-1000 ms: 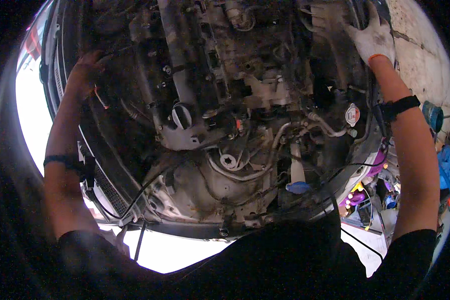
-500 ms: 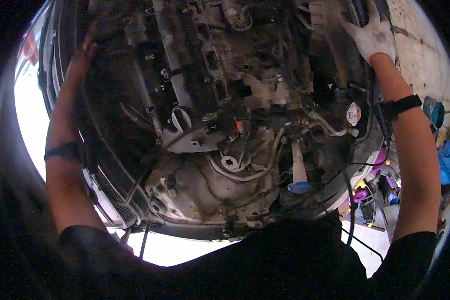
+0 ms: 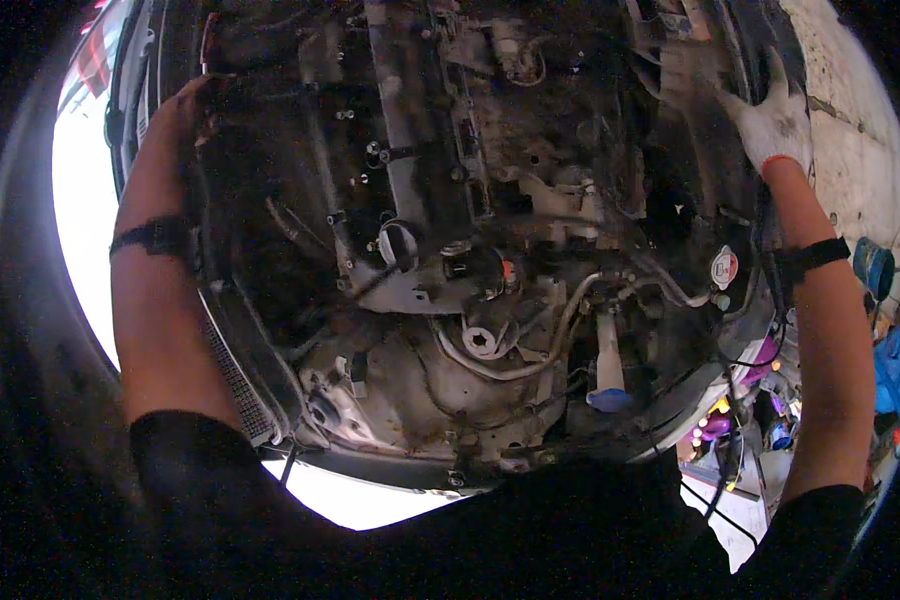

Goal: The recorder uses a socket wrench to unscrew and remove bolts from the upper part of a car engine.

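Note:
An open car engine bay spreads out under both my arms. On the right, my right hand (image 3: pixel 775 125) wears a white glove with an orange cuff. Its fingers are spread along the bay's right edge, and it holds nothing that I can see. My left hand (image 3: pixel 202 105) reaches to the bay's left edge, where shadow hides most of its fingers. Between my arms lie a round cap with a white-and-red label (image 3: pixel 724 267), a blue reservoir cap (image 3: pixel 610 400), a curved metal pipe (image 3: pixel 500 370) and a dark oval cap (image 3: pixel 398 244).
A black cable (image 3: pixel 732 410) hangs at the bay's near right corner. Beyond my right arm are a teal container (image 3: pixel 873 267), a blue plastic bag (image 3: pixel 892 365) and a jumble of purple and yellow items (image 3: pixel 715 428). A pale wall or floor surface (image 3: pixel 850 130) runs along the far right.
The view has shifted, so the engine bay and both hands appear lower and farther right. My right hand keeps its fingers spread at the right edge; my left stays at the left edge.

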`<state>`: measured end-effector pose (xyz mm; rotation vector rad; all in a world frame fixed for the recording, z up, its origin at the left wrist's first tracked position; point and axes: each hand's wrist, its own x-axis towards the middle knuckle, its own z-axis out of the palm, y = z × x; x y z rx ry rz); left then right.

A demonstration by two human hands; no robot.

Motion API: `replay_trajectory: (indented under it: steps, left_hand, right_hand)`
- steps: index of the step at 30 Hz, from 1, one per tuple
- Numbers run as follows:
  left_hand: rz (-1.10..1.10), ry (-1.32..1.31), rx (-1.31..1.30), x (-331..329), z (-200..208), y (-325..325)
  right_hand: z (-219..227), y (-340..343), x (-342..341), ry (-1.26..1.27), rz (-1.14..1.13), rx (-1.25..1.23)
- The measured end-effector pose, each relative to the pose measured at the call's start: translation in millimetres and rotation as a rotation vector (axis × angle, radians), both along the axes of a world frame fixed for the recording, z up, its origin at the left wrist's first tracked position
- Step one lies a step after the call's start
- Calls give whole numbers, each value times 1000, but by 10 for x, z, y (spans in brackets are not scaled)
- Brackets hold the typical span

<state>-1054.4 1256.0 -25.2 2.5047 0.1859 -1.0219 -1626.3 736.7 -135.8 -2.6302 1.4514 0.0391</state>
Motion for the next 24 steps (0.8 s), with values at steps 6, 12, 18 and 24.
replay_trajectory:
  steps: [6, 12, 18, 24]
  left_hand:
    - [-261, -74, 35, -123, -42, 221]
    - [-418, -122, -9, -212, 0, 255]
    - [-147, -201, -100, -156, 122, 231]
    - [-402, -382, 108, -672, 718, -66]
  right_hand:
    - [-6, -18, 6, 3, -2, 10]
    - [86, 67, 26, 50, -28, -18]
    - [354, 278, 98, -25, -109, 91]
    - [562, 336, 141, 14, -135, 140]
